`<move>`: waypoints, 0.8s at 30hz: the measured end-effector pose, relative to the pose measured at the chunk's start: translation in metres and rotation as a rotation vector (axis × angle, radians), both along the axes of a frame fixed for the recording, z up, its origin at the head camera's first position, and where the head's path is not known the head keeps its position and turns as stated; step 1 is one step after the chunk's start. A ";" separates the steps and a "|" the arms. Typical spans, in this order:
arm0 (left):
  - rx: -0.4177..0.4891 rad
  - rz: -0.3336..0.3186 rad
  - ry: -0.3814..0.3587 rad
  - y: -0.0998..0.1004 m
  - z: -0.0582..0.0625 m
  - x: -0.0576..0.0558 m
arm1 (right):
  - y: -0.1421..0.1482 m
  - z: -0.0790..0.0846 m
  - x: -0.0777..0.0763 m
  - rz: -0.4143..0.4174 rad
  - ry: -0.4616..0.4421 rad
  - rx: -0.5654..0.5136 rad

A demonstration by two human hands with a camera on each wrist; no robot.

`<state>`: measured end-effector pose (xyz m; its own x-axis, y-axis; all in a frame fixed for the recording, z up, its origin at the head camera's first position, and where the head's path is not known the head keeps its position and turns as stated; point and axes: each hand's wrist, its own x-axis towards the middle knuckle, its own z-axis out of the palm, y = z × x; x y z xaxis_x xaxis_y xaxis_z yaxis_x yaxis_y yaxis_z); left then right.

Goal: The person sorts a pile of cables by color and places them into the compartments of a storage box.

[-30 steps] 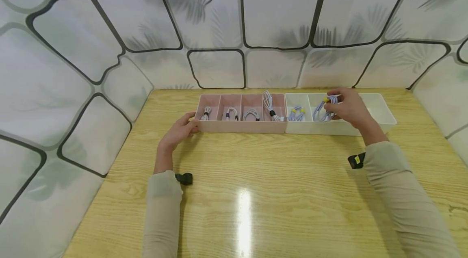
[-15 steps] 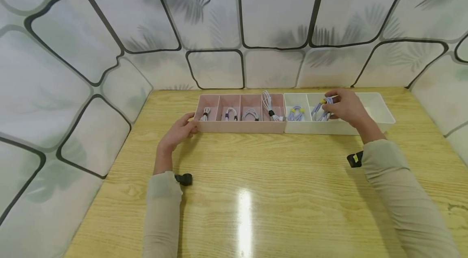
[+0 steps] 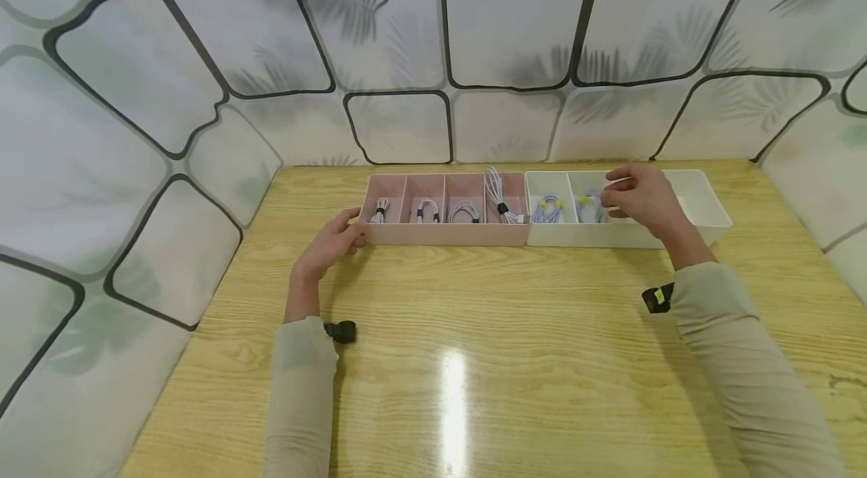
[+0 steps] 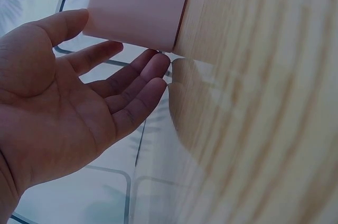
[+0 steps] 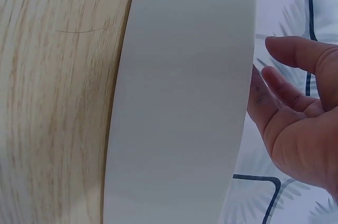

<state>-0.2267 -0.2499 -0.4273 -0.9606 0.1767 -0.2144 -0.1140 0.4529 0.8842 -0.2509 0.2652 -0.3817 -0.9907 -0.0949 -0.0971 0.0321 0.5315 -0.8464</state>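
Observation:
My left hand [image 3: 336, 235] rests against the left end of a pink divided box [image 3: 443, 235]. In the left wrist view its thumb and relaxed fingers [image 4: 140, 105] lie at the box's end, not wrapped round it. Over the white divided box [image 3: 576, 237], my right hand [image 3: 643, 199] holds nothing; its thumb and fingers stand apart in the right wrist view. Just left of those fingertips, a coiled lavender cable [image 3: 588, 208] with yellow ties lies in the second compartment, partly hidden by the hand. A similar coiled cable [image 3: 548, 210] lies in the first compartment.
Each pink compartment holds a bundled white or grey cable, such as the tall white one [image 3: 497, 196] leaning above the rim. Both boxes stand end to end on a wooden table [image 3: 406, 312], near the patterned wall [image 3: 400, 128] behind.
My right hand has lowered the lavender cable into the white box's second compartment and let it go. The fingers are now slightly above and right of it. My left hand has stayed put.

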 end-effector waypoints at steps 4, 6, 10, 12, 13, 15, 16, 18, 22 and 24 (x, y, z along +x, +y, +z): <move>-0.011 -0.005 0.005 0.000 0.001 0.000 | 0.000 0.000 0.003 -0.008 0.009 -0.017; -0.012 -0.003 0.004 0.000 0.002 0.000 | 0.000 0.000 0.004 -0.008 0.011 -0.022; -0.020 0.001 0.002 0.001 0.002 0.000 | 0.002 0.001 0.006 -0.015 0.013 -0.022; -0.018 0.005 -0.005 0.001 0.002 0.000 | 0.003 0.001 0.007 -0.019 0.014 -0.022; -0.019 0.006 -0.007 0.001 0.002 0.000 | 0.003 0.001 0.007 -0.021 0.016 -0.023; -0.014 0.011 -0.009 0.000 0.002 -0.001 | 0.003 0.001 0.007 -0.024 0.018 -0.028; -0.010 0.013 -0.008 -0.001 0.002 -0.001 | 0.003 0.000 0.007 -0.025 0.021 -0.029; 0.003 0.020 -0.005 -0.001 0.003 -0.002 | 0.003 0.000 0.007 -0.028 0.026 -0.036; 0.025 0.032 -0.009 -0.001 0.006 -0.002 | 0.003 0.001 0.007 -0.037 0.035 -0.046; 0.030 0.040 -0.017 -0.001 0.007 0.000 | 0.003 0.002 0.008 -0.040 0.036 -0.048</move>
